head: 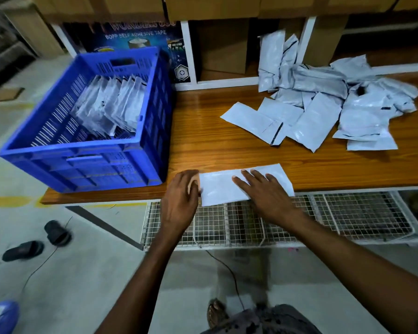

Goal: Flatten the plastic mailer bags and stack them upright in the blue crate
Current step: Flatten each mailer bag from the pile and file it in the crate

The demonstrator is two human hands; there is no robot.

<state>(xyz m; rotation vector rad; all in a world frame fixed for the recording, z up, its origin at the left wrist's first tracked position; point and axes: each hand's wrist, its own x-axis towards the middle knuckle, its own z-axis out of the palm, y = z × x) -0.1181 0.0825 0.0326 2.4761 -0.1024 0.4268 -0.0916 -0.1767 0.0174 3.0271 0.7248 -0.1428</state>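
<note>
Up and to the left of the hands, the blue crate sits at the end of the tabletop. It is rigid moulded plastic with slotted walls, and it holds a row of filed bags standing on edge, leaning a little. The left hand has its fingers curled at the short left edge of the mailer bag, apparently pinching it. This bag lies between the two hands at the near edge of the tabletop, its lower side overhanging slightly. It is a thin rectangle of pale, glossy film. The right hand lies flat on its right half, fingers straight and spread, pressing down.

By its look the bag is almost weightless, limp and slick. It would likely slide on the polished wood-grain surface unless pinned, and droop if lifted by one corner, so a hold along a short edge, or at both ends, seems best. Beyond and to the right of the right hand lies the loose pile of similar bags — crumpled and puffed, some with dark sealing strips.
</note>
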